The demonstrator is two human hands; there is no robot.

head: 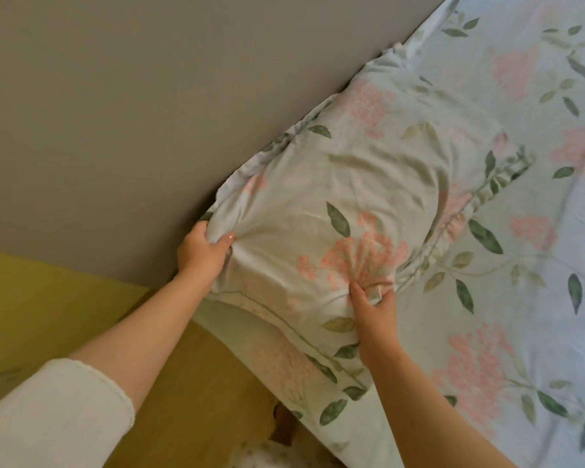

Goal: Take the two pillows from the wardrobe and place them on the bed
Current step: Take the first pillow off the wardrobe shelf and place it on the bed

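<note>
Pillow [335, 211] lies on bed [520, 298], against grey wall [115, 113]. Left hand [203, 249] closed, pinching its near-left corner; right hand [374, 307] closed, gripping its near edge.

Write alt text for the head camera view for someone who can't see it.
Two bare hands grip a floral pillow lying on a bed with a matching floral sheet, pushed up against a grey wall. The left hand pinches the corner nearest the wall, the right hand bunches the fabric at the pillow's near edge. A white sleeve covers the left upper arm.
</note>
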